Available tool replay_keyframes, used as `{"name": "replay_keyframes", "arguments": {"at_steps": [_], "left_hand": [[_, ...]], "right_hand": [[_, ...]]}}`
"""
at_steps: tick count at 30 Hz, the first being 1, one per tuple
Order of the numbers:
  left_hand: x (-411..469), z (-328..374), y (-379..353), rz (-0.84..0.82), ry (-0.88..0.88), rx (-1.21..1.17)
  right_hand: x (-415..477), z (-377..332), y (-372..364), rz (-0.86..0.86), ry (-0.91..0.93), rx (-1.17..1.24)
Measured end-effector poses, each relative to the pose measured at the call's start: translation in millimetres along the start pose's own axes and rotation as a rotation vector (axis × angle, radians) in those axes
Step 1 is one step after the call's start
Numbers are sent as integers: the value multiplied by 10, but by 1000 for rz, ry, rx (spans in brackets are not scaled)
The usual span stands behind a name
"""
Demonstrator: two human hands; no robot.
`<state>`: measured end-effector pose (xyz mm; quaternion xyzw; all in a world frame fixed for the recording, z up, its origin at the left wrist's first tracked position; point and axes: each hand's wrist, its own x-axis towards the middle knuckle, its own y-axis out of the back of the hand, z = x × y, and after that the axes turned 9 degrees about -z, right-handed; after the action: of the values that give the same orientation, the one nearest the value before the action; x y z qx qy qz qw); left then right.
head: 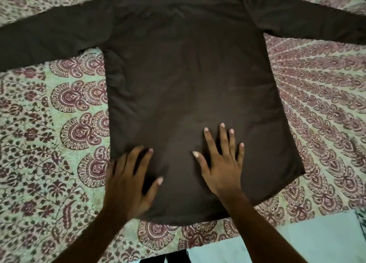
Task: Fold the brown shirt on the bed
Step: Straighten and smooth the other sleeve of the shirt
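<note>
Shirt (188, 74), dark brown and long-sleeved, lies spread flat on the bed (49, 124) and fills the middle of the frame, neck end at the top edge and hem (178, 220) near the bottom. The upper-left sleeve (49, 39) stretches out to the left edge of the frame; the upper-right sleeve (307, 19) runs out to the right edge. The cloth is matte and smooth, with only a few soft creases, and the body forms a tall panel that widens slightly toward the hem. The bed's cover is pale green, printed all over with maroon paisley and flower shapes, and looks faintly nubbly. A plain pale blue patch (297, 243) shows at lower right.

At the shirt's lower left corner, the left hand (130, 179) lies palm down with its fingers straight and spread, resting on the cloth and partly over its side edge. The right hand (221, 163) lies flat on the lower middle of the shirt, fingers fanned wide. Neither hand grips anything.
</note>
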<state>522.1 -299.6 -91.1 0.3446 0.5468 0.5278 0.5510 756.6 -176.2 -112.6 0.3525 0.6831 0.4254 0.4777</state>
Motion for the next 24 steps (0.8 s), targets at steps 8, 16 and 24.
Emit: {"name": "replay_keyframes", "arguments": {"at_steps": [8, 16, 24], "left_hand": [[1589, -308, 106, 58, 117, -22], [1591, -266, 116, 60, 144, 27], [1613, -222, 143, 46, 162, 20]], "right_hand": [[1616, -498, 499, 61, 133, 123], [1174, 664, 460, 181, -364, 135], [800, 484, 357, 221, -399, 146]]}}
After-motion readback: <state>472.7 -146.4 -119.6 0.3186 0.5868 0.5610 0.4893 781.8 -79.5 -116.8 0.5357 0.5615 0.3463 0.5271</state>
